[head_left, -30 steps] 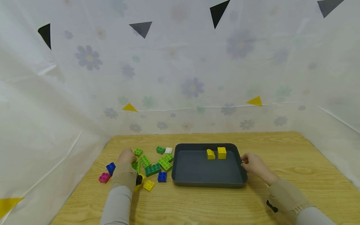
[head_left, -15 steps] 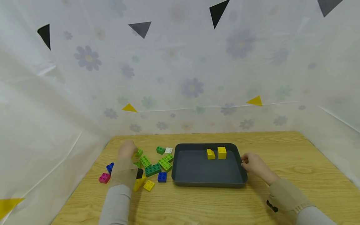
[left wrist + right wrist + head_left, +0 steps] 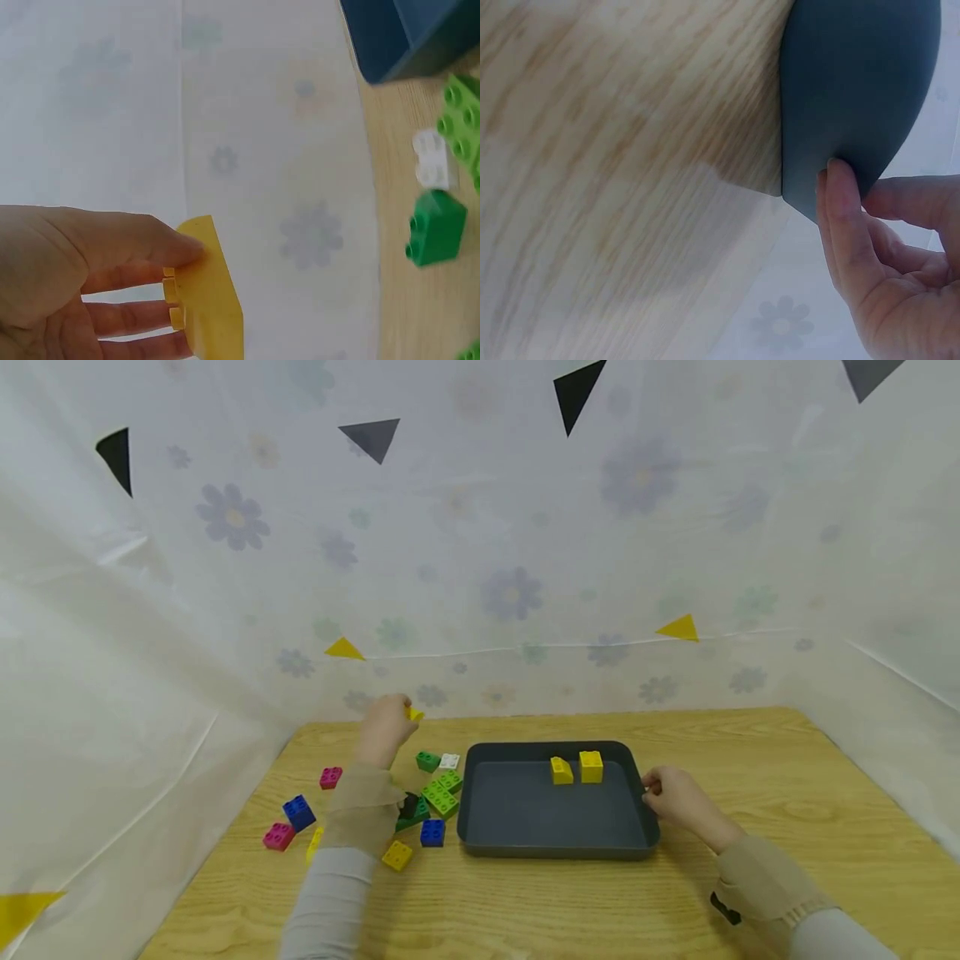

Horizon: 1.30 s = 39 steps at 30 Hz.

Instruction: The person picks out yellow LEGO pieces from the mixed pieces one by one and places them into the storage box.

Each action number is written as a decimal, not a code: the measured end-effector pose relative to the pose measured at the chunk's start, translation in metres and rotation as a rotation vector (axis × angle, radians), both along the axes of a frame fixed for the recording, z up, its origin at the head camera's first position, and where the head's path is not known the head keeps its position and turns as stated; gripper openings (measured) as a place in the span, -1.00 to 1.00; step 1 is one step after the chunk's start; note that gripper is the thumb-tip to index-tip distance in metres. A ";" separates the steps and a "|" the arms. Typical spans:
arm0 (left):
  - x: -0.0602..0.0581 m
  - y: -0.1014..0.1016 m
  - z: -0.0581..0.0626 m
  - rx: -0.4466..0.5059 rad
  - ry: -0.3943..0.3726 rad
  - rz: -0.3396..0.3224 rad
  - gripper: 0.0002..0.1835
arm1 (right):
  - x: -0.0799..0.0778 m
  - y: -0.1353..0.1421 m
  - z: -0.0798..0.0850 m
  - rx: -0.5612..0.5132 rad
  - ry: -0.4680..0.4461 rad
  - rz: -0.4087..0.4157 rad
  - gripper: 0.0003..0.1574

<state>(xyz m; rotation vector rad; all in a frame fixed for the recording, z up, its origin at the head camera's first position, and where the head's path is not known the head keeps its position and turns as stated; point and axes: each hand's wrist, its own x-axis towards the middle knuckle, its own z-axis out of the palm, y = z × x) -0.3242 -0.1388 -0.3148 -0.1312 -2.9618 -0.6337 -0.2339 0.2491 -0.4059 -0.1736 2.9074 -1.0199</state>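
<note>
My left hand (image 3: 384, 727) is raised over the far edge of the table, left of the tray. It pinches a yellow toy brick (image 3: 211, 296) between thumb and fingers; the left wrist view shows its studs facing the fingers and one slanted end. My right hand (image 3: 682, 797) grips the right rim of the dark grey tray (image 3: 558, 853), thumb on one side and fingers against the outer wall (image 3: 859, 90). Inside the tray, toward the back, lie a small yellow sloped brick (image 3: 561, 772) and a yellow square brick (image 3: 591, 767).
Left of the tray are loose bricks: a dark green one (image 3: 428, 761), a white one (image 3: 450, 762), light green ones (image 3: 440, 798), blue ones (image 3: 432, 832), pink ones (image 3: 279, 837) and a yellow one (image 3: 397, 856). My left forearm hides several. A patterned white curtain (image 3: 510, 635) hangs behind the table.
My left hand has risen from among the bricks and moved away and to the right, bringing the yellow brick with it. A pink brick has come into sight. The right hand stays on the tray.
</note>
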 end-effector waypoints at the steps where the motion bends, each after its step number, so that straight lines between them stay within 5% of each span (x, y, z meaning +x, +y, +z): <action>1: -0.001 0.005 0.001 0.004 0.012 -0.016 -0.58 | 0.000 0.000 0.000 -0.003 -0.001 0.000 -0.66; 17: -0.006 0.080 -0.007 0.002 0.172 -0.245 -0.56 | -0.003 -0.003 -0.002 0.013 0.018 0.004 -0.68; 26: -0.003 0.120 -0.016 -0.083 0.151 -0.483 -0.56 | -0.003 -0.001 0.000 0.022 0.027 0.013 -0.69; 39: 0.002 0.165 -0.042 -0.238 -0.017 -0.679 -0.57 | -0.001 -0.003 -0.001 0.000 -0.007 -0.002 -0.68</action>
